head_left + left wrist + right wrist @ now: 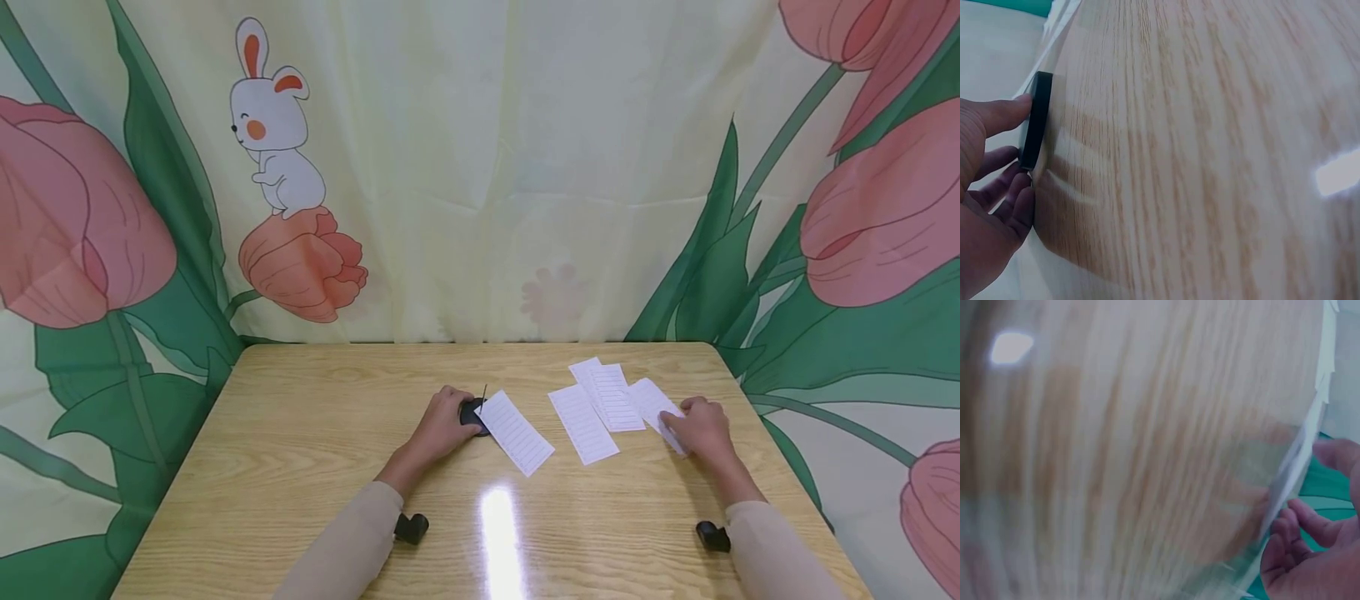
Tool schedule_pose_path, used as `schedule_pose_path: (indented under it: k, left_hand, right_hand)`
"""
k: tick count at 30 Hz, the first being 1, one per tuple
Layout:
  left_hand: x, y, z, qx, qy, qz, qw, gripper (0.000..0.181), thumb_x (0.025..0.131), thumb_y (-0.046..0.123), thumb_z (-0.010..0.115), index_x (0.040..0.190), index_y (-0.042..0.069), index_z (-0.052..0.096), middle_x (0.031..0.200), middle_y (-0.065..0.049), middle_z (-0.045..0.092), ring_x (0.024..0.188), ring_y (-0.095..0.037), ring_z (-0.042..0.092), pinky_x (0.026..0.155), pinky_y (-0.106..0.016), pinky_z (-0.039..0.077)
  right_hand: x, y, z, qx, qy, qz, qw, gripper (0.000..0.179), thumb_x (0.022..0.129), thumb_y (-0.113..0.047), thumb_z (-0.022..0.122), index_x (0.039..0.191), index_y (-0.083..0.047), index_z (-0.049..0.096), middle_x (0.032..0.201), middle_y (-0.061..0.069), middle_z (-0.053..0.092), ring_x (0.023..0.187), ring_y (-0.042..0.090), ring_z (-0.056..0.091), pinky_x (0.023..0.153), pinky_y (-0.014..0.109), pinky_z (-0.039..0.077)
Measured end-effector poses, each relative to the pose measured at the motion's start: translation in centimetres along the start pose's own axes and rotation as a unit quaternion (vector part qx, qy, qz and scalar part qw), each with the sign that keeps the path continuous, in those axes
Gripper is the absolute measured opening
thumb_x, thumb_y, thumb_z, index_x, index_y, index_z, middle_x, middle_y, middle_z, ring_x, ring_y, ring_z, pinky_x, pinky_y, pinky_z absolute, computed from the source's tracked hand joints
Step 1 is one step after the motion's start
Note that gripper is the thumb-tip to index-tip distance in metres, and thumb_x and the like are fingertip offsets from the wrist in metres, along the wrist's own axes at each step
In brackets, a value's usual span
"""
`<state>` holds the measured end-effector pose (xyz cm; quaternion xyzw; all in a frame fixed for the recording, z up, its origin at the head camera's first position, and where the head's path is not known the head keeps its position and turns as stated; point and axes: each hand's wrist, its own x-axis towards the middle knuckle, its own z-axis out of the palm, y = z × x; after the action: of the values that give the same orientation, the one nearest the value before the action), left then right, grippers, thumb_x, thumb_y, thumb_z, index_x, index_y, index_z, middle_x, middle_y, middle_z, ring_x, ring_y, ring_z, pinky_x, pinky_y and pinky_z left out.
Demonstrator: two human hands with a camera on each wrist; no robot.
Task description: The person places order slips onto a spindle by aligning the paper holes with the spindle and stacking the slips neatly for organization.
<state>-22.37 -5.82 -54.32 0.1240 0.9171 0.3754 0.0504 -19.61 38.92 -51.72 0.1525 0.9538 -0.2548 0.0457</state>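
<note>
A black receipt spike [474,417] with a round base and thin upright pin stands left of the paper slips. My left hand [447,423] grips its base from the left, thumb on the near edge and fingers on the far edge; the left wrist view shows the base [1038,122] edge-on. One lined slip [517,435] lies with its upper left corner at the pin; whether it is pierced I cannot tell. At the right, my right hand [702,429] pinches the side of another slip [654,408], its thumb over the paper. That slip [1291,465] shows edge-on in the right wrist view.
Several white lined slips [585,425] lie partly overlapping on the wooden table [315,433], between the two hands. Behind the table's far edge hangs a curtain [450,208] printed with tulips and a rabbit. Bright light reflects off the near middle of the tabletop.
</note>
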Motion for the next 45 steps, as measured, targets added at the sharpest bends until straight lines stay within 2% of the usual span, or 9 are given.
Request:
schedule_pose_path:
  k: [4,8,14,20,26,29,33,41,45]
  left_hand:
    - [0.0,0.1,0.1,0.0,0.001,0.003,1.0,0.054,0.087,0.02,0.084,0.134,0.002,0.065,0.131,-0.016,0.059,0.122,-0.032,0.055,0.106,-0.048,0.047]
    - [-0.1,0.1,0.0,-0.003,0.0,0.001,1.0,0.054,0.088,0.019,0.084,0.135,0.002,0.065,0.131,-0.015,0.059,0.122,-0.031,0.055,0.106,-0.048,0.047]
    - [-0.2,0.3,-0.2,-0.006,0.0,0.003,1.0,0.053,0.087,0.019,0.084,0.134,0.001,0.065,0.13,-0.015,0.059,0.122,-0.032,0.054,0.105,-0.049,0.047]
    - [-0.1,0.2,-0.2,-0.011,0.001,-0.002,0.9999,0.053,0.087,0.019,0.084,0.134,0.002,0.065,0.13,-0.015,0.059,0.122,-0.031,0.055,0.105,-0.048,0.047]
    - [-0.2,0.1,-0.2,-0.01,0.001,-0.004,0.9999,0.053,0.087,0.02,0.084,0.134,0.003,0.065,0.129,-0.015,0.059,0.121,-0.031,0.055,0.105,-0.048,0.047]
    - [-0.1,0.0,-0.2,-0.008,0.001,-0.004,1.0,0.053,0.087,0.02,0.084,0.134,0.003,0.065,0.13,-0.015,0.059,0.121,-0.031,0.055,0.105,-0.048,0.047]
    - [-0.1,0.0,-0.1,-0.008,-0.001,-0.003,1.0,0.053,0.087,0.02,0.084,0.134,0.003,0.065,0.13,-0.015,0.059,0.121,-0.031,0.055,0.105,-0.048,0.047]
    - [-0.2,0.2,-0.1,-0.007,0.002,-0.001,1.0,0.053,0.086,0.018,0.085,0.133,0.002,0.066,0.129,-0.015,0.059,0.121,-0.031,0.055,0.105,-0.048,0.047]
    - [-0.2,0.2,-0.2,-0.005,0.002,0.0,1.0,0.053,0.086,0.019,0.085,0.133,0.002,0.066,0.129,-0.015,0.059,0.12,-0.031,0.055,0.104,-0.048,0.047]
  right_hand:
    - [-0.8,0.5,-0.4,-0.046,0.005,-0.019,0.9988,0.063,0.099,-0.031,0.064,0.134,0.02,0.048,0.129,0.044,0.042,0.118,0.059,0.037,0.097,0.067,0.038]
    - [-1.5,1.1,-0.6,-0.069,0.001,-0.025,0.9973,0.06,0.096,-0.03,0.069,0.125,0.019,0.053,0.121,0.042,0.045,0.111,0.058,0.041,0.088,0.064,0.041]
    - [-1.1,1.5,-0.7,-0.026,-0.031,-0.01,0.9991,0.053,0.096,-0.028,0.07,0.117,0.019,0.057,0.111,0.035,0.051,0.103,0.046,0.045,0.082,0.05,0.043]
    - [-0.5,1.5,-0.7,0.013,-0.045,0.007,0.9989,0.055,0.095,-0.023,0.073,0.119,0.016,0.042,0.102,0.029,0.053,0.091,0.037,0.052,0.07,0.036,0.045]
    - [-0.7,1.3,-0.4,-0.014,-0.014,-0.017,0.9997,0.056,0.097,-0.019,0.07,0.131,0.015,0.041,0.124,0.04,0.051,0.1,0.044,0.05,0.085,0.052,0.047]
    - [-1.0,1.3,-0.2,-0.023,0.007,-0.027,0.9993,0.038,0.101,-0.015,0.064,0.123,0.01,0.048,0.114,0.035,0.056,0.094,0.04,0.052,0.08,0.049,0.047]
    - [-1.1,1.6,0.0,-0.011,0.023,-0.03,0.9992,0.024,0.104,-0.016,0.059,0.109,0.006,0.053,0.094,0.021,0.057,0.085,0.032,0.053,0.069,0.037,0.043]
    - [-0.8,1.9,-0.3,-0.011,0.034,-0.051,0.9981,0.029,0.106,-0.021,0.056,0.1,0.006,0.061,0.084,0.016,0.058,0.079,0.028,0.051,0.065,0.033,0.039]
    - [-0.7,2.1,-0.3,-0.001,0.037,-0.056,0.9977,0.038,0.109,-0.024,0.05,0.115,0.011,0.065,0.1,0.028,0.065,0.09,0.036,0.056,0.073,0.042,0.046]
